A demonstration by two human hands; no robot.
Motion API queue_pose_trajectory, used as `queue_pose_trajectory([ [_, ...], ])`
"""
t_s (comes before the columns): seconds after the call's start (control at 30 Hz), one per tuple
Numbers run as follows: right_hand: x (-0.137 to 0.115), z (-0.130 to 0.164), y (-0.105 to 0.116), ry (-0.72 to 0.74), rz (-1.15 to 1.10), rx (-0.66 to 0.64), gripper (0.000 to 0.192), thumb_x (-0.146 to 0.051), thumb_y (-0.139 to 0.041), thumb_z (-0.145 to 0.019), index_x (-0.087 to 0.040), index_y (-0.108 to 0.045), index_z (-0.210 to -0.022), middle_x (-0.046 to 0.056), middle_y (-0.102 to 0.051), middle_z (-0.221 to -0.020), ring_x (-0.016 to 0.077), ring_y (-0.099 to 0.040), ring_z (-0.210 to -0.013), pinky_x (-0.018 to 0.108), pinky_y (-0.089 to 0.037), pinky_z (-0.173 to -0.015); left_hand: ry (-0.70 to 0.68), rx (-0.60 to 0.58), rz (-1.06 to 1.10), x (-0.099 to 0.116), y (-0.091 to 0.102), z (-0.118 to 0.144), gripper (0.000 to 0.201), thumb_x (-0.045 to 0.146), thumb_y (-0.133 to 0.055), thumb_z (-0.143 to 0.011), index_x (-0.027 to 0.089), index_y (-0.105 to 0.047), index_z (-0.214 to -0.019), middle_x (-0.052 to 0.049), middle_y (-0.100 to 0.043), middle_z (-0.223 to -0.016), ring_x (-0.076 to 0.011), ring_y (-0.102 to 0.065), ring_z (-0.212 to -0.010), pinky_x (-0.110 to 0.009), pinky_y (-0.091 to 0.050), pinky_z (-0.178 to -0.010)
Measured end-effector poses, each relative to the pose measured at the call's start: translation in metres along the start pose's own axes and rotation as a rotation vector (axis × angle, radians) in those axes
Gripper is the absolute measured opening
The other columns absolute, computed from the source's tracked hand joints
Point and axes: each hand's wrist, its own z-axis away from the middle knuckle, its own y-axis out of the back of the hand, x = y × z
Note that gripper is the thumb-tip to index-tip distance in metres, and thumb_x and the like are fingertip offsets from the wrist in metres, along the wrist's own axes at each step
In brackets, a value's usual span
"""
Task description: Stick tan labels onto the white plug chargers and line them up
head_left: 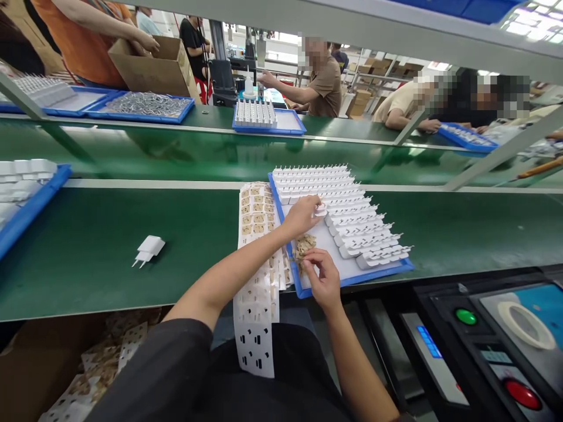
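Observation:
My left hand (302,218) reaches over a blue-rimmed tray (352,281), its fingers closed on a white plug adapter (321,210). Rows of similar white plug adapters (352,217) fill much of that tray, pins pointing up. Close to the tray's near left edge, my right hand (324,278) has thumb and forefinger pinched beside a small heap of tan pieces (305,244); what sits between the fingertips is too small to make out. A long sheet of tan die-cut stickers (254,252) runs under my left forearm and hangs off the bench edge toward my lap.
One loose plug adapter (149,248) lies on the green bench (193,234). Another blue tray (35,202) stands at the left. Beyond, a shelf holds a tray of metal pins (145,104). Control panels (488,346) stand at the right. Several people work opposite.

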Motion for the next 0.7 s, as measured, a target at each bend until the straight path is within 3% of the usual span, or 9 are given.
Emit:
queue_pose_trajectory([
  [0.07,0.002,0.001,0.001,-0.078,-0.134,0.057,0.011,-0.032,-0.061,-0.092,-0.022,-0.065,-0.093,0.007,-0.068,-0.095,0.0212,-0.067,-0.093,0.038,-0.056,-0.083,0.11,0.022,0.317,0.004,0.025,0.027,0.038,0.026,-0.079,-0.077,0.019,-0.053,-0.104,-0.006,-0.062,-0.103,-0.0196,-0.063,-0.092,-0.035,-0.053,-0.084],
  [0.17,-0.008,0.0,0.0,-0.142,-0.291,0.092,0.009,-0.031,-0.064,-0.091,-0.023,-0.065,-0.092,0.004,-0.068,-0.087,0.0181,-0.066,-0.082,0.034,-0.056,-0.077,0.275,0.056,0.813,0.011,0.06,0.08,0.055,0.033,-0.083,-0.072,0.022,-0.05,-0.115,-0.004,-0.06,-0.103,-0.0172,-0.065,-0.091,-0.032,-0.056,-0.081],
  [0.3,-0.042,-0.004,-0.006,-0.032,-0.452,-0.044,0.001,-0.025,-0.065,-0.09,-0.024,-0.066,-0.09,0.003,-0.066,-0.082,0.0189,-0.065,-0.081,0.035,-0.055,-0.075,0.37,0.081,1.103,0.015,0.078,0.147,0.059,0.038,-0.083,-0.071,0.026,-0.053,-0.12,-0.004,-0.061,-0.106,-0.0186,-0.066,-0.09,-0.034,-0.059,-0.078],
  [0.43,-0.068,-0.005,-0.017,0.042,-0.515,-0.227,0.006,-0.021,-0.064,-0.09,-0.025,-0.066,-0.093,0.003,-0.067,-0.081,0.0195,-0.064,-0.081,0.037,-0.053,-0.075,0.302,0.133,0.98,0.01,0.075,0.19,0.051,0.041,-0.085,-0.071,0.023,-0.065,-0.115,-0.007,-0.065,-0.103,-0.0202,-0.066,-0.089,-0.032,-0.058,-0.077],
  [0.5,-0.071,-0.003,-0.024,0.029,-0.53,-0.261,0.008,-0.019,-0.063,-0.09,-0.026,-0.066,-0.094,0.003,-0.067,-0.083,0.0186,-0.063,-0.08,0.035,-0.053,-0.074,0.252,0.149,0.798,0.01,0.074,0.205,0.044,0.039,-0.079,-0.079,0.024,-0.068,-0.118,-0.01,-0.066,-0.113,-0.025,-0.066,-0.103,-0.037,-0.057,-0.087],
  [0.6,-0.071,0.002,-0.033,-0.031,-0.56,-0.267,0.006,-0.02,-0.064,-0.091,-0.025,-0.066,-0.092,0.002,-0.067,-0.083,0.0175,-0.064,-0.079,0.032,-0.054,-0.072,0.154,0.216,0.465,0.014,0.073,0.221,0.042,0.032,-0.065,-0.091,0.03,-0.064,-0.132,-0.011,-0.058,-0.135,-0.0295,-0.055,-0.129,-0.045,-0.047,-0.109],
  [0.7,-0.071,0.008,-0.039,-0.091,-0.596,-0.225,0.003,-0.022,-0.065,-0.09,-0.025,-0.066,-0.09,0.002,-0.066,-0.081,0.0168,-0.064,-0.079,0.03,-0.054,-0.072,0.064,0.187,0.295,0.017,0.069,0.23,0.054,0.029,-0.062,-0.092,0.03,-0.053,-0.145,-0.012,-0.057,-0.14,-0.0295,-0.055,-0.13,-0.046,-0.045,-0.111],
])
